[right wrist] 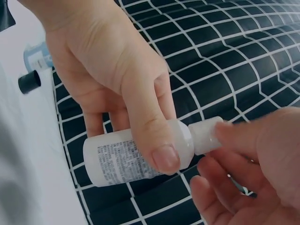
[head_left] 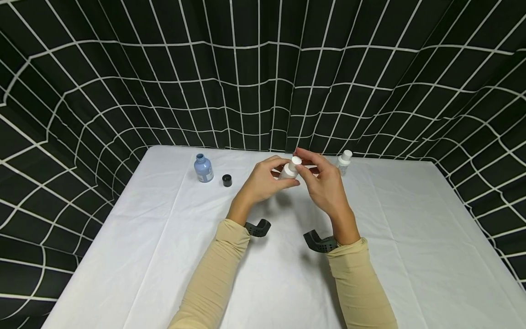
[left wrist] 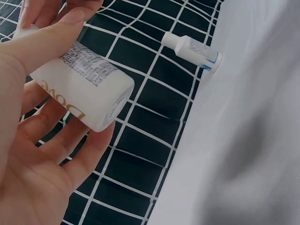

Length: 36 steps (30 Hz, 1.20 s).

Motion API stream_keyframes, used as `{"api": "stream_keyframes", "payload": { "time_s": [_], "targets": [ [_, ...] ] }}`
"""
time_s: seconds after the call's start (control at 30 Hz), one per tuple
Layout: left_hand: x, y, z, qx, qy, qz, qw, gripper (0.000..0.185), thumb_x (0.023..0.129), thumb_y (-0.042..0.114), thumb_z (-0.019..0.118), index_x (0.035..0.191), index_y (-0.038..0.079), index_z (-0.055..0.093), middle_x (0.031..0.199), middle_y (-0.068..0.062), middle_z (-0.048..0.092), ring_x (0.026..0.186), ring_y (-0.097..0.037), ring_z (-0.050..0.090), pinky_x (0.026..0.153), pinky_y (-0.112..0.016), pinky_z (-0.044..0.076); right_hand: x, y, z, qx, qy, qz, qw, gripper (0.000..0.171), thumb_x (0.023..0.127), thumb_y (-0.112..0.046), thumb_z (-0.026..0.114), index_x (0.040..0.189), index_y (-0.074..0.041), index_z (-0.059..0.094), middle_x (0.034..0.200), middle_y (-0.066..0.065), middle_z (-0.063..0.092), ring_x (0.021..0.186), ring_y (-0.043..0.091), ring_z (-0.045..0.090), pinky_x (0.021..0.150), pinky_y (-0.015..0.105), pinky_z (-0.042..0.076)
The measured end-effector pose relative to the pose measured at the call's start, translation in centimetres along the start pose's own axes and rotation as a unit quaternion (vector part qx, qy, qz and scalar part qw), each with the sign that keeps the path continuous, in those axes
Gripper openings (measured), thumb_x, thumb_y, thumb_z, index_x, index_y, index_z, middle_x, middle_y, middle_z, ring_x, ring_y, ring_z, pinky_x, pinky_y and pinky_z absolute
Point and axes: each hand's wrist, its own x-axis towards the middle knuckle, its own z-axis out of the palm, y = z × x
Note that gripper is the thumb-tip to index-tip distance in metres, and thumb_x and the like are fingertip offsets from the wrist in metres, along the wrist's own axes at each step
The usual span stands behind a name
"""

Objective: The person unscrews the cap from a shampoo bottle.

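Note:
A white Dove bottle (left wrist: 79,84) is held above the table, tilted, its white cap (right wrist: 205,136) toward the right hand. My left hand (head_left: 265,179) grips its body, thumb on one side and fingers round the other. With thumb and fingers, my right hand (head_left: 322,180) pinches the cap, which sits on the bottle's neck. Printed small text shows on the label in both wrist views.
At the left stands a blue bottle (head_left: 203,169) with an uncovered neck, and a black cap (head_left: 227,180) lies beside it. Behind the right hand stands another white-capped bottle (head_left: 344,162). A dark grid-patterned curtain (head_left: 263,77) borders the white-covered table (head_left: 164,256).

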Motion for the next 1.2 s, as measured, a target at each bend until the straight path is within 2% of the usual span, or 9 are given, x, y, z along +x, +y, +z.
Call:
{"api": "stream_keyframes", "payload": {
  "time_s": [0.1, 0.2, 0.4, 0.53, 0.7, 0.8, 1.0, 1.07, 1.2],
  "targets": [
    [0.0, 0.0, 0.0, -0.001, 0.006, 0.001, 1.0000, 0.044, 0.081, 0.031, 0.087, 0.121, 0.018, 0.073, 0.114, 0.005, 0.071, 0.102, -0.010, 0.065, 0.091, -0.028, 0.057, 0.0, 0.0, 0.0, 0.009, -0.005, 0.007, 1.000, 0.053, 0.093, -0.013, 0.075, 0.143, -0.007, 0.057, 0.136, 0.011, 0.066, 0.114, 0.027, 0.066, 0.085, 0.020, 0.050],
    [-0.1, 0.0, 0.1, -0.010, 0.007, 0.003, 0.9999, 0.044, 0.081, 0.031, 0.087, 0.121, 0.019, 0.074, 0.114, 0.006, 0.071, 0.102, -0.009, 0.064, 0.090, -0.027, 0.056, 0.0, 0.1, 0.3, -0.008, 0.004, 0.020, 1.000, 0.058, 0.088, -0.018, 0.081, 0.139, -0.005, 0.058, 0.131, 0.012, 0.064, 0.111, 0.027, 0.065, 0.082, 0.024, 0.051],
    [-0.1, 0.1, 0.2, -0.011, -0.004, -0.012, 0.9998, 0.043, 0.076, 0.034, 0.090, 0.115, 0.026, 0.075, 0.106, 0.010, 0.069, 0.098, -0.009, 0.062, 0.088, -0.028, 0.055, 0.1, 0.2, 0.7, -0.040, 0.049, 0.036, 0.997, 0.042, 0.085, -0.023, 0.084, 0.115, -0.001, 0.064, 0.100, 0.013, 0.062, 0.091, 0.020, 0.059, 0.078, 0.019, 0.047],
    [-0.2, 0.2, 0.2, -0.006, -0.001, -0.019, 0.9998, 0.044, 0.074, 0.036, 0.092, 0.114, 0.028, 0.074, 0.103, 0.011, 0.067, 0.094, -0.012, 0.061, 0.084, -0.028, 0.054, 0.1, 0.1, 0.7, -0.041, 0.070, 0.028, 0.996, 0.033, 0.085, -0.021, 0.084, 0.107, -0.002, 0.067, 0.092, 0.012, 0.061, 0.084, 0.017, 0.057, 0.071, 0.016, 0.045],
    [-0.2, 0.3, 0.1, -0.010, -0.002, -0.017, 0.9998, 0.045, 0.075, 0.035, 0.092, 0.115, 0.026, 0.074, 0.104, 0.009, 0.067, 0.094, -0.012, 0.062, 0.085, -0.028, 0.055, 0.1, 0.1, 0.6, -0.039, 0.063, 0.007, 0.997, 0.030, 0.087, -0.018, 0.082, 0.109, -0.002, 0.071, 0.099, 0.012, 0.065, 0.090, 0.019, 0.063, 0.070, 0.012, 0.044],
    [-0.1, 0.2, 0.1, -0.010, -0.001, -0.017, 0.9998, 0.045, 0.075, 0.034, 0.091, 0.116, 0.024, 0.074, 0.106, 0.008, 0.068, 0.095, -0.012, 0.063, 0.087, -0.029, 0.056, 0.1, 0.1, 0.3, -0.034, 0.039, -0.005, 0.999, 0.029, 0.091, -0.016, 0.078, 0.117, -0.004, 0.072, 0.104, 0.012, 0.066, 0.096, 0.021, 0.066, 0.074, 0.012, 0.046],
    [0.0, 0.1, -0.2, -0.014, 0.007, -0.022, 0.9996, 0.047, 0.076, 0.031, 0.091, 0.118, 0.019, 0.074, 0.110, 0.005, 0.068, 0.096, -0.013, 0.065, 0.090, -0.033, 0.057, 0.0, 0.1, -0.3, -0.020, -0.019, -0.019, 0.999, 0.034, 0.098, -0.007, 0.066, 0.132, -0.010, 0.068, 0.122, 0.008, 0.069, 0.110, 0.022, 0.064, 0.082, 0.015, 0.047],
    [0.0, 0.1, -0.2, -0.016, 0.009, -0.019, 0.9996, 0.047, 0.077, 0.030, 0.091, 0.118, 0.018, 0.074, 0.111, 0.004, 0.068, 0.097, -0.013, 0.065, 0.091, -0.034, 0.058, 0.0, 0.1, -0.4, -0.016, -0.029, -0.018, 0.999, 0.037, 0.099, -0.008, 0.066, 0.135, -0.011, 0.066, 0.129, 0.007, 0.068, 0.113, 0.022, 0.065, 0.084, 0.017, 0.048],
    [0.0, 0.0, -0.2, -0.020, 0.012, -0.014, 0.9996, 0.046, 0.077, 0.029, 0.090, 0.118, 0.017, 0.074, 0.111, 0.003, 0.068, 0.098, -0.013, 0.064, 0.092, -0.037, 0.058, 0.1, 0.1, -0.4, -0.015, -0.034, -0.004, 0.999, 0.047, 0.096, -0.015, 0.072, 0.141, -0.010, 0.060, 0.134, 0.009, 0.064, 0.115, 0.027, 0.066, 0.086, 0.029, 0.054]
  ]
}}
